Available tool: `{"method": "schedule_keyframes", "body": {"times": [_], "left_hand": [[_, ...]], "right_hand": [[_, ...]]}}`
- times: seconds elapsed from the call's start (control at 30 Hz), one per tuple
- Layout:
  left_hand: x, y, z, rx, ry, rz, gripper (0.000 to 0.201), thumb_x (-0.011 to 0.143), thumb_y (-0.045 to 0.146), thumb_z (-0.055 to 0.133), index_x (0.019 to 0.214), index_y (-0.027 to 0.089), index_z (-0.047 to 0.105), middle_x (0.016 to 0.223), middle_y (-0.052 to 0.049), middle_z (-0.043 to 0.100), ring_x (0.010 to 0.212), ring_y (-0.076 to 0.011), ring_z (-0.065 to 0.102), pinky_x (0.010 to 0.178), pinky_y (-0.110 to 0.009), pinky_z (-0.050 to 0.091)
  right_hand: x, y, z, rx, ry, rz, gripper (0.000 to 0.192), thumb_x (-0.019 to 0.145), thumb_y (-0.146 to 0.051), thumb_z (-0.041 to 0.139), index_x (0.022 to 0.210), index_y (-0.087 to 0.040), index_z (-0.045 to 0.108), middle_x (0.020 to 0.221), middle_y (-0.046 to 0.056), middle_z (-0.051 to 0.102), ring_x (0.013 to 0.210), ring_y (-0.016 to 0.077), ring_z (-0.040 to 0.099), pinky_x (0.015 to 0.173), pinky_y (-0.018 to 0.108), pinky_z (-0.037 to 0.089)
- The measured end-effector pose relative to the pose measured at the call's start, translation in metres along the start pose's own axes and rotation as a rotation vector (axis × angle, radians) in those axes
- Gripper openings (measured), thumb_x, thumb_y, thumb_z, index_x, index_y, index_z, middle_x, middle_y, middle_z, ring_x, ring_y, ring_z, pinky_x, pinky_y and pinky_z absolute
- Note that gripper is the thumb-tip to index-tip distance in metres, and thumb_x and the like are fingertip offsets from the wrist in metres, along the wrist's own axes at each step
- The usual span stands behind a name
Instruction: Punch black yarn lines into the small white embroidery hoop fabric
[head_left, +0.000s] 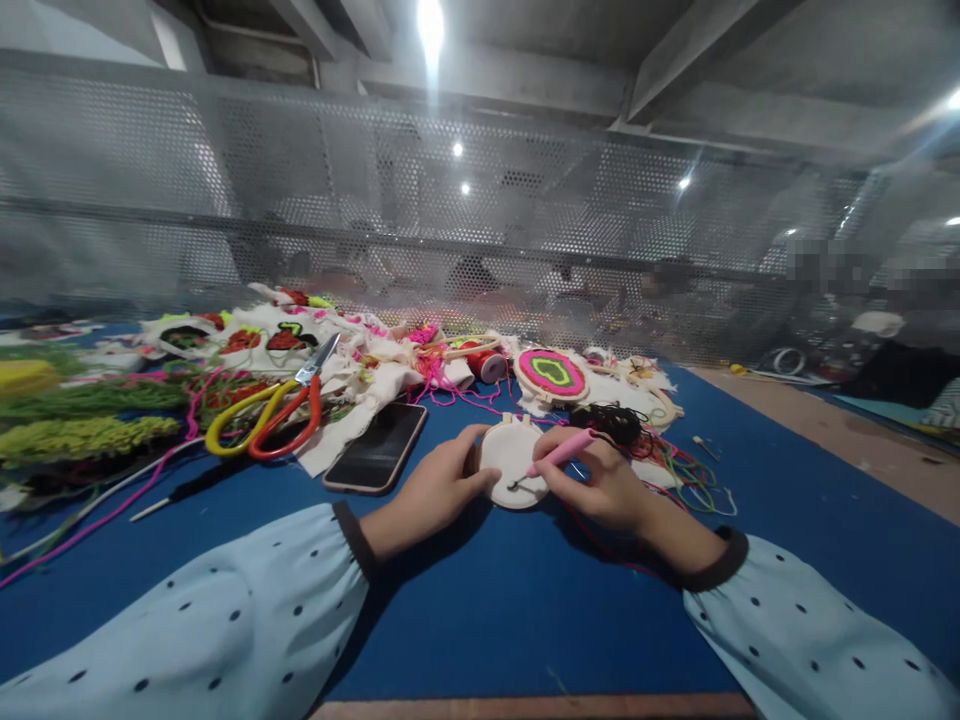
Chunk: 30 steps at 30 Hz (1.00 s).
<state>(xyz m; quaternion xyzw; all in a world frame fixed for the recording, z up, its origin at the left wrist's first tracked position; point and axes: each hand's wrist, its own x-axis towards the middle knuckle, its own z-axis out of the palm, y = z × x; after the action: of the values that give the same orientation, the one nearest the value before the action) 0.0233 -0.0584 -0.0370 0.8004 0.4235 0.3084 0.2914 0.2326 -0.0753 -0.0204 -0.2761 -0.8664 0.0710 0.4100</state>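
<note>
"Facing you is a perforated screen [375, 240], with your blue table [480, 620] in front of it."

"And on your table?"

"Along its far side you have a heap of embroidered cloth and yarn [375, 345]. Your dotted sleeves [255, 600] reach in from the near corners."

"Anything closer to you?"

"On your left, scissors [304, 378] with one yellow and one orange loop lean by the heap. A dark-screened phone [379, 450] lies just beside them, near your left hand [442, 475]. Beyond your hands sits a round piece stitched in pink and bright green [553, 374]."

"Where is your own piece?"

"Your small white hoop [510, 455] is right before you, between both hands. Your left hand pinches its left edge, thumb on the pale cloth."

"And your right hand?"

"Your right hand [600, 480] pinches a pink pen-like tool [566, 450] between thumb and fingers, its thin tip slanting down to the cloth. It seems to touch near a small dark mark [514, 486], though that spot is too tiny to be sure."
</note>
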Motion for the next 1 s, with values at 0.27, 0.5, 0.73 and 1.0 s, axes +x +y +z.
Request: {"method": "schedule_keyframes", "body": {"times": [0.27,0.5,0.73,1.0], "left_hand": [[-0.0003,0.0038,-0.0003,0.011,0.009,-0.001,0.043,0.077,0.031,0.053,0.117,0.018,0.046,0.073,0.001,0.053,0.064,-0.0137,0.045,0.057,-0.023,0.030],[-0.0012,0.0053,0.0000,-0.046,-0.008,-0.017,0.044,0.076,0.029,0.054,0.118,0.017,0.045,0.077,0.000,0.058,0.066,-0.0141,0.049,0.057,-0.023,0.032],[-0.0011,0.0050,0.0003,-0.060,0.000,-0.005,0.040,0.076,0.027,0.054,0.114,0.017,0.046,0.079,0.000,0.059,0.067,-0.0135,0.050,0.058,-0.022,0.033],[-0.0013,0.0080,0.0006,-0.011,0.015,0.015,0.044,0.076,0.027,0.054,0.118,0.017,0.044,0.076,0.001,0.058,0.064,-0.0132,0.049,0.055,-0.023,0.032]], "right_hand": [[-0.0016,-0.0021,-0.0003,0.020,-0.013,-0.010,0.009,0.083,-0.022,0.049,0.081,-0.017,0.056,0.078,0.004,0.062,0.070,0.0134,0.057,0.066,0.027,0.046],[-0.0019,-0.0040,0.0012,0.047,-0.039,-0.023,0.008,0.083,-0.020,0.048,0.081,-0.017,0.056,0.078,0.004,0.061,0.067,0.0129,0.056,0.065,0.027,0.046],[0.0002,-0.0052,0.0038,0.100,-0.148,0.056,0.009,0.082,-0.021,0.049,0.076,-0.016,0.055,0.071,0.002,0.058,0.062,0.0111,0.051,0.059,0.024,0.041],[0.0012,-0.0061,0.0008,0.058,-0.271,0.107,0.009,0.079,-0.022,0.051,0.072,-0.017,0.052,0.065,-0.001,0.054,0.058,0.0088,0.045,0.054,0.021,0.034]]}}
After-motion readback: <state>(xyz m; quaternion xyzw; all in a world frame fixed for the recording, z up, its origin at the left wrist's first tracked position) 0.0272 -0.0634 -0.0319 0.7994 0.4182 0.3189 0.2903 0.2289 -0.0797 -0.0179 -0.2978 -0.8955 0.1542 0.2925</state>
